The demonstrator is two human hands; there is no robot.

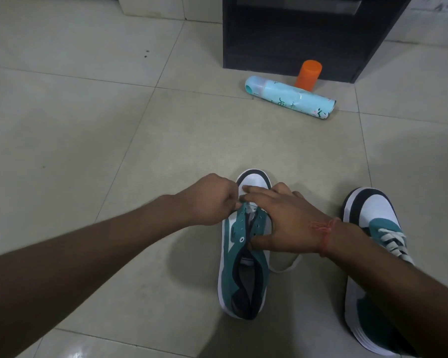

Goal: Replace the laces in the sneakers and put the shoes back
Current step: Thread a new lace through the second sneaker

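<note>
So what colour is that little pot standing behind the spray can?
Orange pot, solid, no pattern, clearest in the head view, upright behind the pale blue spray can.

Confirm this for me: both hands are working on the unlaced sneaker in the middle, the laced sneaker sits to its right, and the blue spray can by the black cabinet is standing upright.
Not quite. In the head view the blue spray can lies on its side on the floor; only the orange cap behind it stands upright. The rest holds: left hand and right hand work on the unlaced sneaker, with the laced sneaker to its right.

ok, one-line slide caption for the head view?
Left hand pinches lace at unlaced sneaker's toe eyelets; right hand steadies it; laced sneaker beside.
</note>
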